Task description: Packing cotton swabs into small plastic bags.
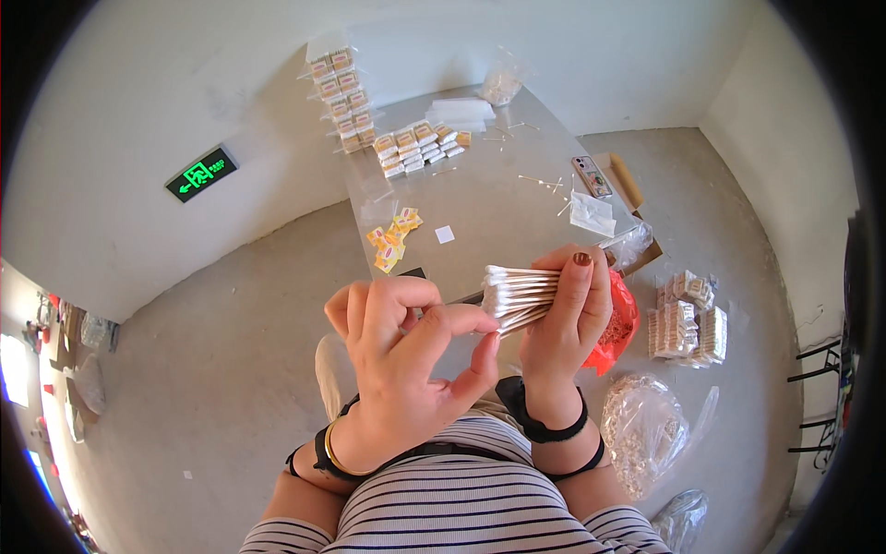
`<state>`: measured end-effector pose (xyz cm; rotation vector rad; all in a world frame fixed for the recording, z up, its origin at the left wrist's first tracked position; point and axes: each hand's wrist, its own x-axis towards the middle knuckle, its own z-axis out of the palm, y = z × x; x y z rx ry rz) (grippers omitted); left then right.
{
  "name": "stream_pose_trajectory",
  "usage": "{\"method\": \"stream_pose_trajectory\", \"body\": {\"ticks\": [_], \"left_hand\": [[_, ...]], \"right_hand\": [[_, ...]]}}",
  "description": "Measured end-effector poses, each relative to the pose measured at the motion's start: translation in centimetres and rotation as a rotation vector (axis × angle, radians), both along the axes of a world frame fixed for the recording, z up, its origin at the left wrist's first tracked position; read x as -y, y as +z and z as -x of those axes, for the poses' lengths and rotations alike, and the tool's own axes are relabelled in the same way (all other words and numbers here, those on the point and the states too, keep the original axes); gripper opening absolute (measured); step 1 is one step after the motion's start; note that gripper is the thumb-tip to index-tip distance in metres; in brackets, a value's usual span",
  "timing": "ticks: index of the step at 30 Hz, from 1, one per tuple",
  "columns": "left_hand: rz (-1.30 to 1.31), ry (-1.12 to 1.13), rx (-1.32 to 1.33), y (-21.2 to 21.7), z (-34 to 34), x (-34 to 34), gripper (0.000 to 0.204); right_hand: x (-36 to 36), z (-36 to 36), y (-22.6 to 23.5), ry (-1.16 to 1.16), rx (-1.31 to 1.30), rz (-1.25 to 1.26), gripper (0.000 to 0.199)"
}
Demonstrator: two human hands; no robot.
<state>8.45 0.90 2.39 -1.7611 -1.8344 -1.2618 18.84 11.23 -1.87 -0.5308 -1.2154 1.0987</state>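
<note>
Right hand (565,319) closed around a bundle of cotton swabs (519,297), held level above the near edge of the grey table (498,222), white tips pointing left. Left hand (401,346) just beside those tips, fingers curled, thumb and forefinger pinched together, nothing visible between them. Farther back on the table: yellow packets (392,242), rows of small boxes (417,146), a phone (592,175).

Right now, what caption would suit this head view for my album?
Right hand grips a bundle of cotton swabs; left hand pinches at their tips above the table.
</note>
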Motion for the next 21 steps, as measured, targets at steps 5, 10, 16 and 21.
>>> {"method": "stream_pose_trajectory", "body": {"ticks": [5,10,16,21], "left_hand": [[0.026,-0.027,0.043,0.2,0.1,-0.1,0.023],[0.048,-0.051,0.07,0.1,0.2,-0.2,0.023],[0.044,-0.094,0.116,-0.4,0.2,-0.4,0.022],[-0.012,-0.102,0.231,-1.3,0.2,-0.9,0.026]], "right_hand": [[0.0,-0.5,0.1,-0.094,0.098,-0.128,0.029],[0.1,-0.7,0.3,-0.15,0.14,-0.231,0.027],[0.1,-1.0,0.4,-0.181,0.162,-0.312,0.025],[-0.2,-1.0,-0.1,-0.181,0.152,-0.356,0.025]]}}
